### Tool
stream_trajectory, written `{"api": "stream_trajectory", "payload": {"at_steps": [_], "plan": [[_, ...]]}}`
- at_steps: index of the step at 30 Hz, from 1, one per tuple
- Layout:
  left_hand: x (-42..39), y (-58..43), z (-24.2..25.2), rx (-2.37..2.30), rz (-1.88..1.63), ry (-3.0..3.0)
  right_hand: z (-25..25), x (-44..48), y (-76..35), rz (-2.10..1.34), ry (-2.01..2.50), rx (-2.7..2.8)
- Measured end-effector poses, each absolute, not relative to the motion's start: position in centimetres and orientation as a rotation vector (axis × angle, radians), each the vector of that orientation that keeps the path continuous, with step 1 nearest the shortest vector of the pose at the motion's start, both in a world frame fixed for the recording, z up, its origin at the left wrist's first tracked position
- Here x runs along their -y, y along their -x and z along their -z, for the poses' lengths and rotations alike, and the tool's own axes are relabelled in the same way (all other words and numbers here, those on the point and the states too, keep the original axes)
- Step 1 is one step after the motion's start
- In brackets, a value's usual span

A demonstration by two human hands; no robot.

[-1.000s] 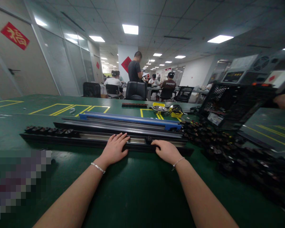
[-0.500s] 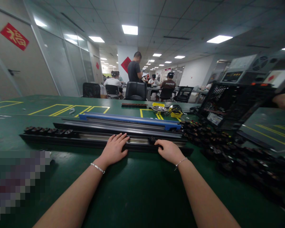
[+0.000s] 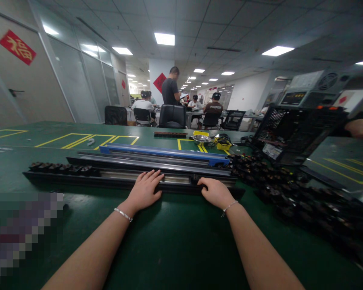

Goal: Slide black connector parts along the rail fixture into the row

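Observation:
A long black rail (image 3: 169, 187) with a silvery channel lies across the green table. My left hand (image 3: 145, 188) rests flat over its middle, fingers spread, holding nothing. To the right, the curled fingers of my right hand (image 3: 215, 191) are closed at a small black block (image 3: 194, 179) sitting in the channel; the fingertips are partly hidden. A row of similar black blocks (image 3: 60, 168) occupies the rail's left end. Just behind lie another dark rail (image 3: 151, 164) and a blue rail (image 3: 160, 153).
Many dark blocks (image 3: 293, 193) are heaped at the right, before an open black computer case (image 3: 296, 133). Beyond the rails are a metal bowl (image 3: 202, 138), a yellow tray (image 3: 201, 133) and a dark strip (image 3: 170, 135). Another person's arm (image 3: 358, 128) shows at far right.

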State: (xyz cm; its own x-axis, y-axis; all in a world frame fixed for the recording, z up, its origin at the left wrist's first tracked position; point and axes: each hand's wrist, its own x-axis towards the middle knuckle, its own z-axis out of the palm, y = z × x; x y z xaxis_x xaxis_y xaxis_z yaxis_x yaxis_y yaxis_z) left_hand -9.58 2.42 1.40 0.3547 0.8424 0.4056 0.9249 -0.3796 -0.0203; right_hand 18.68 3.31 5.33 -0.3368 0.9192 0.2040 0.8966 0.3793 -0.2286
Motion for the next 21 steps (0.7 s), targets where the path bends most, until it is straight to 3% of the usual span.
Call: {"api": "stream_trajectory", "payload": {"at_steps": [11, 21], "plan": [[-2.5, 9.6, -1.4, 1.584, 0.499, 2.383, -5.1, -3.5, -19.3, -0.031, 1.619, 2.27], [-2.4, 9.5, -1.5, 1.594, 0.503, 2.377, -3.2, -4.0, -17.3, 0.118, 1.664, 1.816]]}}
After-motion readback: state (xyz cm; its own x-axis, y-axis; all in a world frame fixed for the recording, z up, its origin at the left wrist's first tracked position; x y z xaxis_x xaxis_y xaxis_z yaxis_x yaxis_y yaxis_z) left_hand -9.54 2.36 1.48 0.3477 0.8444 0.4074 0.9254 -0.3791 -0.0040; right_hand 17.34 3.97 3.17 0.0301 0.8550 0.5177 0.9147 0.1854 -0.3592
